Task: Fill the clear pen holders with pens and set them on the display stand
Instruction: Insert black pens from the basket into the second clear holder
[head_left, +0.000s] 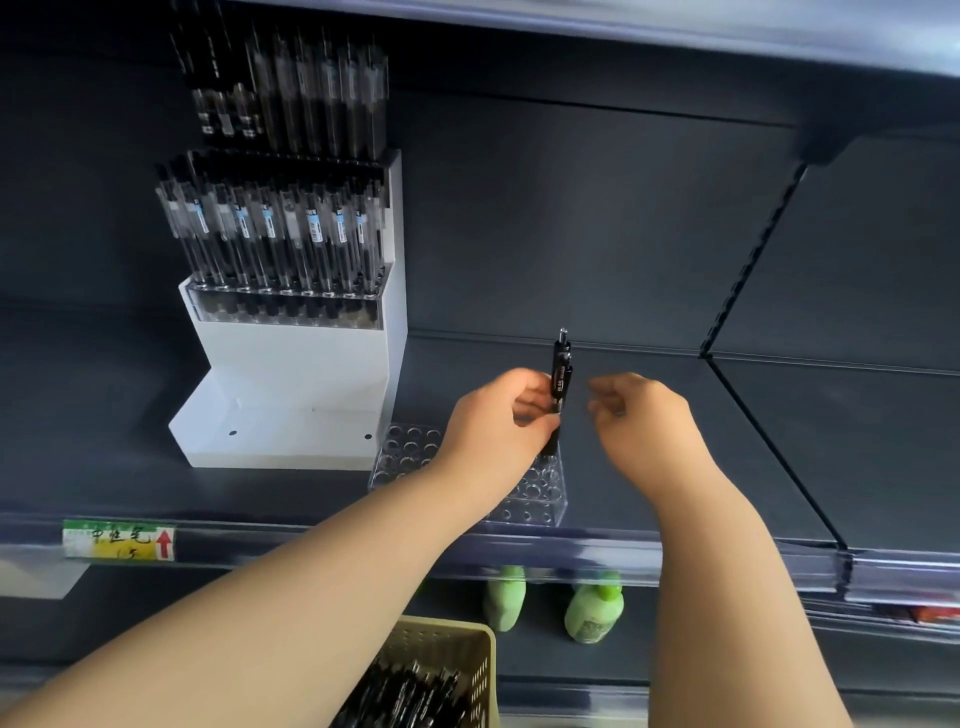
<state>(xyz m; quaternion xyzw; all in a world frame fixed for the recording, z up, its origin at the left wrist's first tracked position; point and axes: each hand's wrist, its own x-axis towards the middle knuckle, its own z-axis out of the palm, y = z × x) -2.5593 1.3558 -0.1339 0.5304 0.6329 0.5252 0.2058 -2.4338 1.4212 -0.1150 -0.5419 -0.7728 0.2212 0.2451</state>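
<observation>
A clear pen holder (410, 452) with rows of round holes lies on the dark shelf, partly hidden under my left forearm. My left hand (498, 415) pinches a black pen (560, 384) upright, its tip down at the holder's right end. My right hand (639, 415) hovers just right of the pen with loosely curled fingers and holds nothing. To the left stands the white stepped display stand (291, 395); its upper tiers carry holders filled with clear-barrelled pens (270, 234), and its bottom step is bare.
A beige slotted basket (441, 675) with several black pens sits at the bottom. Two green bottles (592, 608) stand on the shelf below. A yellow-green price label (118, 540) is on the shelf's front rail. A shelf overhangs above.
</observation>
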